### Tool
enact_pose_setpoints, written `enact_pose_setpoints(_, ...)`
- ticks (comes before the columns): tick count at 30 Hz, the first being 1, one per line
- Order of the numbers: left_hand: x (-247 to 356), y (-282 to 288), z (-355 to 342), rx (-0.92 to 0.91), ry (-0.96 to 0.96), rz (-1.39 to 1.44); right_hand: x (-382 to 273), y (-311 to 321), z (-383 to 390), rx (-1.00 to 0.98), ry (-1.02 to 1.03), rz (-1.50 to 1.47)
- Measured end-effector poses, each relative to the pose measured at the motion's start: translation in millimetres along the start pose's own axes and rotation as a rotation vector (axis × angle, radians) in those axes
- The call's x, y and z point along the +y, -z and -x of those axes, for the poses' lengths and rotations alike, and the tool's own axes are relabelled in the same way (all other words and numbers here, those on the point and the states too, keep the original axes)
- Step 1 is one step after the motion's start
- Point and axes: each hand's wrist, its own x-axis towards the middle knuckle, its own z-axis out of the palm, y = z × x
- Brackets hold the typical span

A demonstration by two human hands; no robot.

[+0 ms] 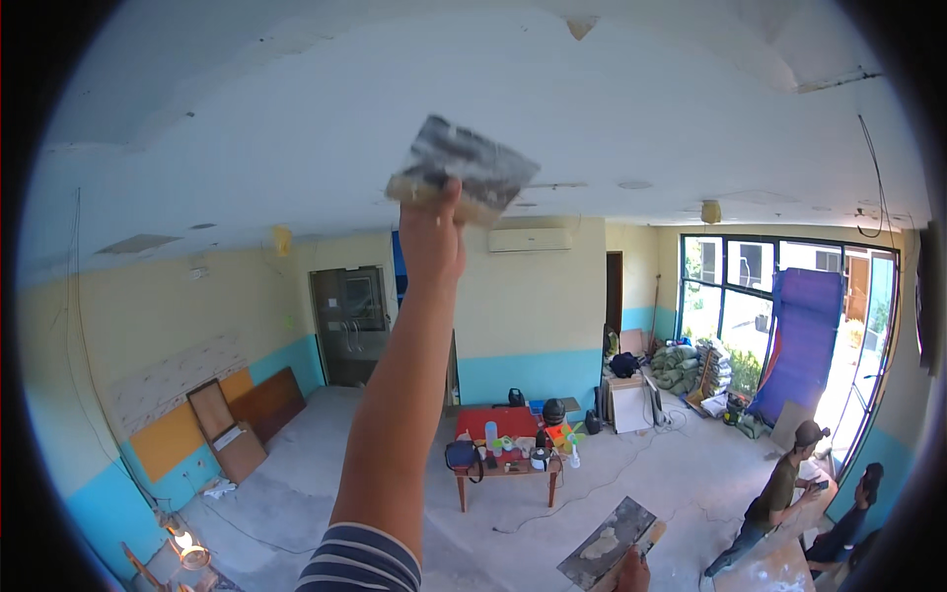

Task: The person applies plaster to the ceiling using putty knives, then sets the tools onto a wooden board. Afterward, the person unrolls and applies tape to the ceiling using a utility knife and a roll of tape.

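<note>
My left hand (434, 222) is raised high on an outstretched arm with a striped sleeve. Its fingers grip a wide putty knife (475, 163) by the pale edge strip, thumb on the near face. The grey blade is smeared and blurred by motion. It lies against the white ceiling (296, 109) in the picture, but I cannot tell if they touch. Low at the bottom edge, my right hand (632, 572), partly cut off, holds a second wide putty knife (607, 541). Pale filler sits on that blade's flat face.
A table with a red top (473, 422) carries bottles and tools. Two people (779, 493) are at the lower right by a wooden board. Sacks (676, 365) lie near the windows. Boards (266, 405) lean on the left wall. A lit lamp (187, 543) stands lower left; wires (868, 178) hang down.
</note>
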Motion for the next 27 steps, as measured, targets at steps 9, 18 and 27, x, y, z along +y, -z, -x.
enact_pose_setpoints(9, 26.1, -88.3, -116.8, -0.189, -0.106, 0.342, 4.1, 50.5, -8.3, 0.047, 0.164, 0.106)
enact_pose_setpoints(18, 20.2, -136.7, -150.0, -0.070, -0.051, 0.258, -26.8, 60.2, 19.1, 0.123, 0.187, -0.079)
enact_pose_setpoints(27, 12.9, -66.2, -168.5, 0.175, -0.136, -0.234, -30.4, 58.0, 14.7, 0.096, 0.178, -0.102)
